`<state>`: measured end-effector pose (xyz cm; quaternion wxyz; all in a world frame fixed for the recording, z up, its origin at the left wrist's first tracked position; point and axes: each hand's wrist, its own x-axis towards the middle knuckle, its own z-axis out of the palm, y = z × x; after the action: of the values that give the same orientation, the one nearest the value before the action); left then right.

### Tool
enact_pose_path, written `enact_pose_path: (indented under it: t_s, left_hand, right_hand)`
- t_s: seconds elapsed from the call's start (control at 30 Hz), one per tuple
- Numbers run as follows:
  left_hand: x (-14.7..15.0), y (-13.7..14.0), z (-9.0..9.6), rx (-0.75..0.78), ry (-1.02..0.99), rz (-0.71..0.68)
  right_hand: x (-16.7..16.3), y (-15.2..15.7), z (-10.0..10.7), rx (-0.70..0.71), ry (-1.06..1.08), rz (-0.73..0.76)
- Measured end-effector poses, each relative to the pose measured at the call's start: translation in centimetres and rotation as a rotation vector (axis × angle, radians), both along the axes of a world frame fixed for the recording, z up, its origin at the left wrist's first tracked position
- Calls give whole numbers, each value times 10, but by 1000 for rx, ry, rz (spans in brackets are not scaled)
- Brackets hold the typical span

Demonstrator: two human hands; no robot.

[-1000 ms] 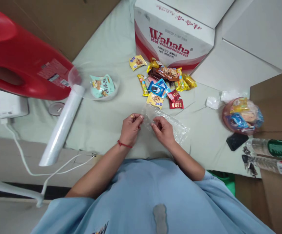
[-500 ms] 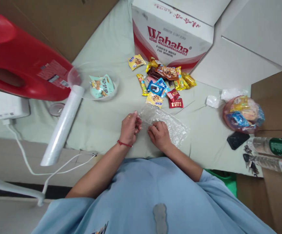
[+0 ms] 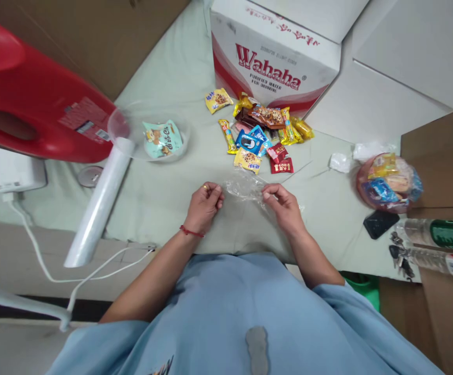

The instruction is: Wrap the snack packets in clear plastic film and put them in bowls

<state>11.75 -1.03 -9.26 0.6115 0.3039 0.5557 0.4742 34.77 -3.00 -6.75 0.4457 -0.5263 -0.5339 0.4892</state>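
Note:
A crinkled sheet of clear plastic film (image 3: 245, 187) stretches between my two hands, above the pale green cloth. My left hand (image 3: 204, 207) is closed, thumb against curled fingers, at the film's left edge. Pinched between thumb and fingers, the film's right side is in my right hand (image 3: 283, 205). Just beyond the film lies a heap of wrapped snacks (image 3: 263, 125) in yellow, blue, brown and red packets. To the left, a clear plastic bowl (image 3: 186, 141) contains one mint-green snack packet (image 3: 162, 138).
A white plastic roll (image 3: 99, 203) leans on the clear bowl, with a large red jug (image 3: 46, 99) behind it. The Wahaba-style water carton (image 3: 273, 62) stands at the back. Rightward are a film-covered bowl of snacks (image 3: 361, 177), a black phone-like object (image 3: 381, 224), keys (image 3: 401, 260) and bottles (image 3: 445, 234).
My right hand has moved right and turned, and the hands are farther apart. The film, earlier spread toward the right, is now gathered and narrower between them.

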Motion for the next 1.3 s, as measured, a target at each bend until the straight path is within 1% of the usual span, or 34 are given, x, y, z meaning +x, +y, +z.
enact_pose_path:
  t_s: [0.07, 0.1, 0.17, 0.23, 0.33, 0.4, 0.5, 0.53, 0.6, 0.63, 0.7, 0.8, 0.93, 1.0, 1.07, 1.13, 1.2, 1.23, 1.3]
  left_hand:
    - [-5, 1, 3, 6, -11, -24]
    - [-7, 1, 5, 6, -13, -27]
    - [-9, 2, 8, 2, -16, -26]
    - [-9, 2, 11, -4, -30, -32]
    - [-4, 2, 13, -22, -61, -44]
    - [0, 2, 14, -37, -71, -38]
    - [3, 1, 14, -35, -74, -32]
    - [3, 1, 14, -27, -73, -35]
    - [3, 1, 13, -11, -65, -39]
    - [3, 1, 13, -7, -57, -38]
    - [1, 0, 12, -13, -45, -31]
    - [-1, 1, 11, -34, -54, -5]
    - [-3, 2, 13, -66, -110, 37]
    - [-2, 3, 14, -92, -151, 42]
    - [-1, 3, 16, -118, -183, 34]
    - [0, 4, 18, -130, -192, 21]
    - [0, 4, 20, -123, -175, 16]
    - [0, 4, 21, -115, -160, 17]
    - [1, 5, 23, -99, -119, 23]
  right_hand:
    - [12, 4, 4, -64, 43, -28]
    - [16, 5, 6, -70, 33, -45]
    - [20, 6, 11, -11, -49, -58]
    - [17, 2, 17, 133, -198, -14]
    - [0, -8, 18, 426, -486, 79]
    - [-16, -16, 8, 556, -660, 124]
    - [-39, -27, -18, 641, -811, 189]
    - [-45, -30, -27, 660, -841, 187]
    - [-54, -32, -42, 671, -885, 141]
    - [-57, -31, -46, 654, -895, 115]
    - [-60, -28, -49, 593, -896, 92]
    - [-59, -21, -42, 546, -868, 94]
    - [-54, -15, -29, 575, -738, 67]
    - [-52, -14, -27, 591, -723, 81]
    - [-52, -14, -26, 593, -778, 141]
    - [-52, -17, -24, 576, -808, 256]
    - [-52, -19, -20, 548, -739, 326]
    - [-51, -20, -17, 527, -682, 303]
    - [-48, -18, -11, 479, -578, 148]
